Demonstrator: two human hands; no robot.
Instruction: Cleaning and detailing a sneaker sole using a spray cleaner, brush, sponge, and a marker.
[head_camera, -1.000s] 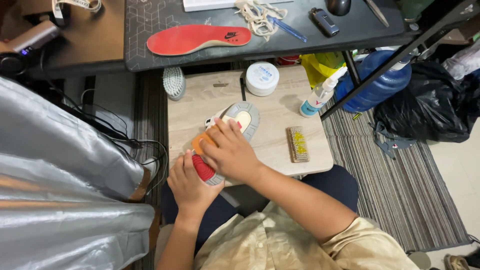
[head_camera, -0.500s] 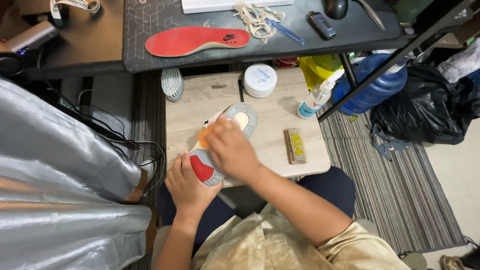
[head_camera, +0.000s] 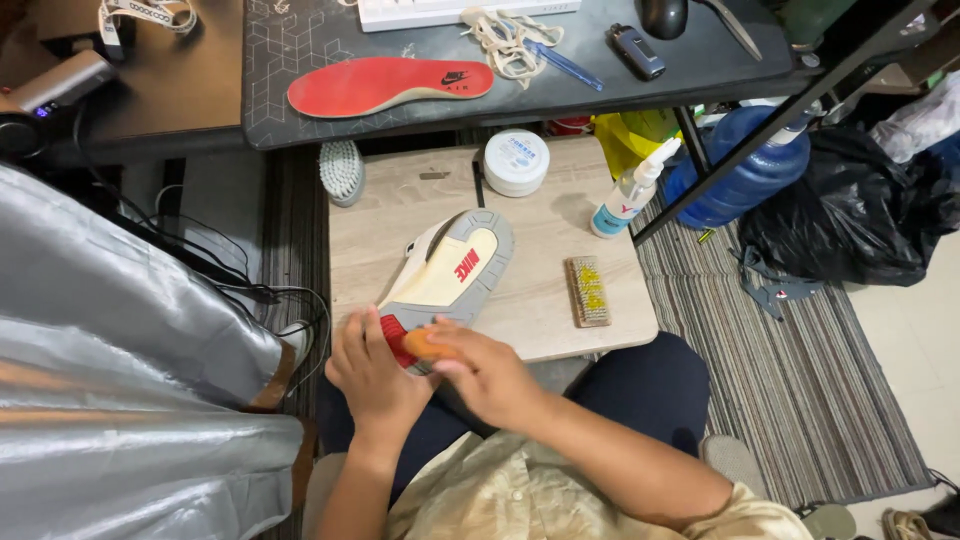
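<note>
Sneaker (head_camera: 447, 272) lies sole-up on the small table (head_camera: 620, 322): cream and grey outsole, red heel. Left hand (head_camera: 372, 372) cups the heel; right hand (head_camera: 492, 375) pinches an orange brush (head_camera: 424, 344).

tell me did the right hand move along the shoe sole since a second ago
Yes. The right hand slid toward the person, from the sole's middle to the heel end of the shoe, away from the white jar.

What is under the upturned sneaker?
The grey-and-cream sneaker lies sole-up on the pale wooden table. Its upper is hidden. The left hand and right hand cover the red heel end.
</note>
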